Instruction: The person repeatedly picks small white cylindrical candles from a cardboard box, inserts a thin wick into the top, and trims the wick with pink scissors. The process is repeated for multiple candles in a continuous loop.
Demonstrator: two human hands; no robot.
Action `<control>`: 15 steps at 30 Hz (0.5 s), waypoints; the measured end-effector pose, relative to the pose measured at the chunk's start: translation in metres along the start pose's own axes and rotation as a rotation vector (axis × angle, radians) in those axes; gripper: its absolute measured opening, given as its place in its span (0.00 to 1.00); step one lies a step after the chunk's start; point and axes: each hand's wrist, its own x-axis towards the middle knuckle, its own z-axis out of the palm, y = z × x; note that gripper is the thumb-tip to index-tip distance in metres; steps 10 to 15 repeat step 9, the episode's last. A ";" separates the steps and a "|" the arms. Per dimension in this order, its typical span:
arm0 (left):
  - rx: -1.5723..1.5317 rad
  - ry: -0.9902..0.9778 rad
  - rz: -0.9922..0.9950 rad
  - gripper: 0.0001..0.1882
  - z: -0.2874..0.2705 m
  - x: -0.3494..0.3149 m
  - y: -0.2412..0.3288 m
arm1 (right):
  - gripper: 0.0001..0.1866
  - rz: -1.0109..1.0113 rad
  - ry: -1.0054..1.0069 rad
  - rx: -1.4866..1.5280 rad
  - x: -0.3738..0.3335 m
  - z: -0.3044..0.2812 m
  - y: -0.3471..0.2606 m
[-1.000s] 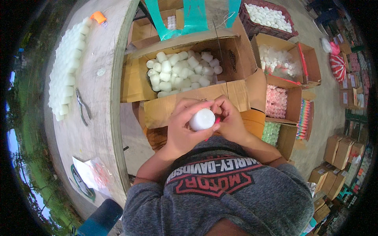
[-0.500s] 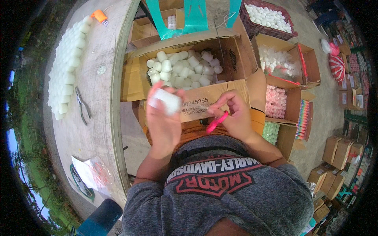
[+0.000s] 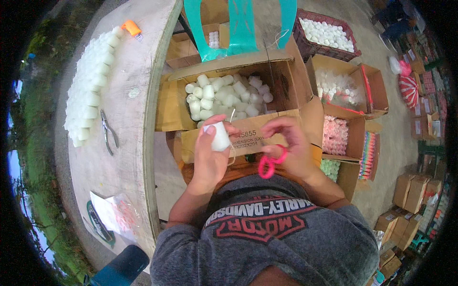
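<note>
My left hand grips a short white candle around its sides, in front of my lap. A thin wick sticks up from the candle's top, and a strand hangs below it. To the right, my right hand has its fingers curled around scissors with pink loop handles. Their blades hardly show against the carton, and they are apart from the candle. Just beyond both hands, an open cardboard box holds a heap of similar white candles.
On the table at left lie rows of white candles, pliers and an orange tool. A teal chair stands beyond the box. Cartons and a dark crate of white pieces line the right.
The candle has turned more upright in my left hand, its wick now visible, and moved slightly right. My right hand has shifted slightly right and lower, showing both pink scissor loops.
</note>
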 end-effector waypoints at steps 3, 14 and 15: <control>-0.071 0.103 -0.026 0.18 -0.004 0.000 0.006 | 0.28 -0.252 0.102 0.008 0.008 -0.023 -0.028; -0.170 0.152 -0.049 0.16 -0.002 -0.001 0.014 | 0.37 -0.616 0.075 -0.149 0.019 -0.052 -0.073; -0.170 0.152 -0.049 0.16 -0.002 -0.001 0.014 | 0.37 -0.616 0.075 -0.149 0.019 -0.052 -0.073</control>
